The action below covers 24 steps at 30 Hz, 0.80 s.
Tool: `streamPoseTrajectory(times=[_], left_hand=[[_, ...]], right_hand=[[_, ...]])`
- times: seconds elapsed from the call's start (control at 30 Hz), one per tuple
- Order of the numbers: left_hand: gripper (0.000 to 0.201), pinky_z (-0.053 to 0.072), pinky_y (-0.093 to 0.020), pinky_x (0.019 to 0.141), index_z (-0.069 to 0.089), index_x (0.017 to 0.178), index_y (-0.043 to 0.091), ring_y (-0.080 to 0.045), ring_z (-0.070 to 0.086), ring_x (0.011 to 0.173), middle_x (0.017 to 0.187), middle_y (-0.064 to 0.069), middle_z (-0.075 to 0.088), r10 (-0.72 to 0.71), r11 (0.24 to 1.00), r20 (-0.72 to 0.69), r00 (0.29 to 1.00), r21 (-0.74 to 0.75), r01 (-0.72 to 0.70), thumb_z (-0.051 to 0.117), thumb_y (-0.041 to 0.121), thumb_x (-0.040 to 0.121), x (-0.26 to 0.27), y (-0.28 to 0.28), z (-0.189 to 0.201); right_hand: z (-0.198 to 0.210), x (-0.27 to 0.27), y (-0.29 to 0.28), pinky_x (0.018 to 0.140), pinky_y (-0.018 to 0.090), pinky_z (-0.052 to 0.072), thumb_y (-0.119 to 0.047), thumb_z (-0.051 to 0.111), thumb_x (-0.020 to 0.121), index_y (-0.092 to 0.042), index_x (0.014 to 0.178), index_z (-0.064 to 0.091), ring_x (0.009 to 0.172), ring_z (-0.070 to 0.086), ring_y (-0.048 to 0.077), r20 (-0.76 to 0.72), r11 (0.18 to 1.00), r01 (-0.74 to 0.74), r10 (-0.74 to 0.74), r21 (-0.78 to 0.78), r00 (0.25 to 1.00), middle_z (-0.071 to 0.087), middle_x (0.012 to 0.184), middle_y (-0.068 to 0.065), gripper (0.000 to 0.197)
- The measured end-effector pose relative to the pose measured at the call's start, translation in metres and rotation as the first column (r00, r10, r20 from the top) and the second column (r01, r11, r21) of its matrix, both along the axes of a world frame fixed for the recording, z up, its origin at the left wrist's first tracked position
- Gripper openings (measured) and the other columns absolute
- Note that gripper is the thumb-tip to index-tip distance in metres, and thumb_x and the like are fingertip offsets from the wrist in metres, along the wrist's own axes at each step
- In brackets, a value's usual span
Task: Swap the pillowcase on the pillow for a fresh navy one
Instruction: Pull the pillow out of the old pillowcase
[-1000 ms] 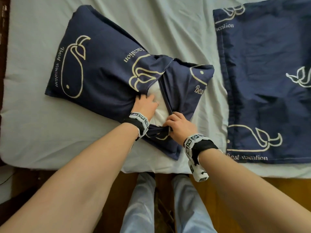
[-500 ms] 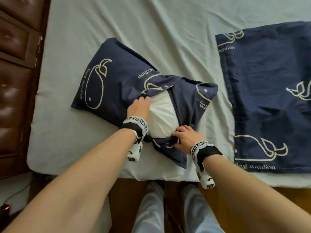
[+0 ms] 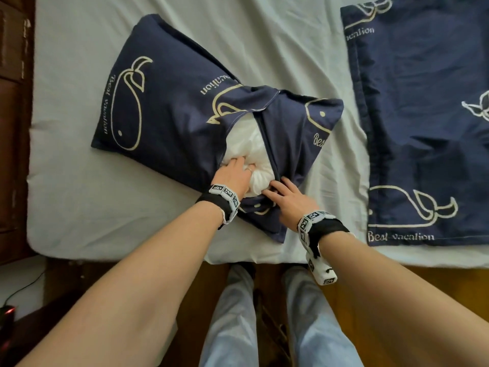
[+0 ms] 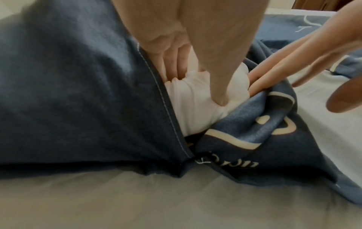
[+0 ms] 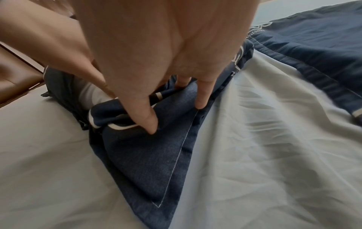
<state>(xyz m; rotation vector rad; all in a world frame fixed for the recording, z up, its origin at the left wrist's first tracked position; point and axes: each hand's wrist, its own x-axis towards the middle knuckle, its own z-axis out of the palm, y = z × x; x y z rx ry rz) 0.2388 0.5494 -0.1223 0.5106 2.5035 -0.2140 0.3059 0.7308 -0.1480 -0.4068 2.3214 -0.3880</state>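
Observation:
A white pillow shows through the open end of a navy whale-print pillowcase lying slantwise on the bed. My left hand is inside the opening; in the left wrist view its fingers and thumb bunch and grip the white pillow. My right hand lies on the loose navy flap at the near corner. Its fingers are straight and press the pillowcase down beside the pillow. A second navy pillowcase lies flat at the right.
The pale grey sheet covers the bed, whose near edge runs just below my wrists. Dark wooden furniture stands along the left. My legs stand on the wooden floor close to the bed.
My left hand has slid from the edge of the opening down onto the pillow's near corner and bunched it. My right hand's fingers have straightened on the flap.

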Motion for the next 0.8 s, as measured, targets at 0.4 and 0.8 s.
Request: streamPoseTrajectory(times=[0.4, 0.8], left_hand=[[0.040, 0.048, -0.043, 0.076, 0.045, 0.126, 0.009, -0.040, 0.064, 0.098, 0.104, -0.017, 0.067, 0.217, 0.976, -0.150, 0.965, 0.038, -0.214, 0.039, -0.004, 0.089, -0.034, 0.004, 0.061], [0.027, 0.045, -0.043, 0.083, 0.051, 0.116, 0.008, -0.043, 0.058, 0.106, 0.116, -0.022, 0.062, 0.356, 0.932, -0.089, 0.930, 0.101, -0.347, 0.038, 0.007, 0.093, -0.076, -0.020, 0.111]], right_hand=[[0.020, 0.000, -0.013, 0.101, 0.043, 0.046, -0.010, 0.048, 0.090, -0.029, 0.142, 0.042, 0.144, 0.021, 0.018, -0.038, 0.973, 0.168, -0.176, -0.156, 0.984, 0.033, 0.150, -0.009, 0.056], [0.024, 0.023, -0.019, 0.121, 0.044, 0.016, -0.025, 0.053, 0.090, -0.031, 0.154, 0.023, 0.150, 0.010, 0.028, 0.058, 0.995, 0.014, -0.020, 0.096, 0.998, 0.017, 0.161, -0.004, 0.071]])
